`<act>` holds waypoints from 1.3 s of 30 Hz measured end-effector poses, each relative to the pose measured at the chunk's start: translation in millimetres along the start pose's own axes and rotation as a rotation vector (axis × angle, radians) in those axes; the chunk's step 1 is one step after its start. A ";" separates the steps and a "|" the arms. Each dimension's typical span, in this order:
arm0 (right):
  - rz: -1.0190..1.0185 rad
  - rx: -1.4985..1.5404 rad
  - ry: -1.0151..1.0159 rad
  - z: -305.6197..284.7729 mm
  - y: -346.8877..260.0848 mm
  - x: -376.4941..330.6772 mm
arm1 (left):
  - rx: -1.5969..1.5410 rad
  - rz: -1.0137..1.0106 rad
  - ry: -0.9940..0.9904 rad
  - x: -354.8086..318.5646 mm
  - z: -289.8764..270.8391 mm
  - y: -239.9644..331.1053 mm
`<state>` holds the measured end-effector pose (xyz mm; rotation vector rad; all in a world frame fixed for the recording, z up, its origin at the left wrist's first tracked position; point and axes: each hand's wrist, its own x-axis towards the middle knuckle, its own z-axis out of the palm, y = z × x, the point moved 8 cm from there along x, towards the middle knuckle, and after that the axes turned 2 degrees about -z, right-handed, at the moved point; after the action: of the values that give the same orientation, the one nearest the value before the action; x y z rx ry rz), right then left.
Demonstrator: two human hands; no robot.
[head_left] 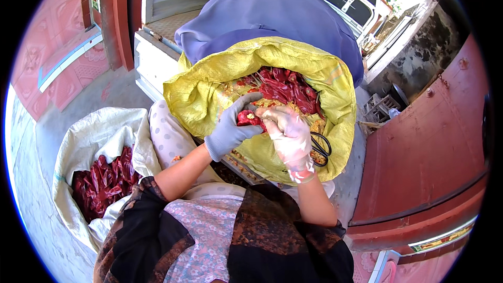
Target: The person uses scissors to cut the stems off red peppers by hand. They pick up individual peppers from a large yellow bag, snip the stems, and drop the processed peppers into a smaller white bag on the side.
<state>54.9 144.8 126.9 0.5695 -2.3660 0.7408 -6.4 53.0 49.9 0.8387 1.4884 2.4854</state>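
Observation:
My left hand (234,130), in a grey glove, grips a dried red chili pepper (247,117) with pale seeds showing at its open end. Close against it, my right hand (288,133), in a white and pink glove, pinches at the same pepper; its fingertips are partly hidden. Both hands are over the mouth of a yellow woven sack (201,97). Inside the sack lie dark red dried chili peppers (288,88) among loose yellowish seeds and stems. A black loop handle (321,149) sits beside my right wrist, and the rest of that tool is hidden.
At my left stands a white woven sack (78,136) holding more dried red chili peppers (105,183). A blue-grey cloth (267,8) covers a bulky load behind the yellow sack, near a vehicle bed (154,65). Red metal door panels (419,141) rise on the right.

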 end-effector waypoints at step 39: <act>0.377 -0.666 -0.396 -68.9 122.7 -61.8 | -0.008 -0.289 -0.324 -11.9 15.9 -16.6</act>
<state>61.4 293.4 88.2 -0.0291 -2.9098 -0.0623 9.0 69.2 37.0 0.9004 1.3744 2.0359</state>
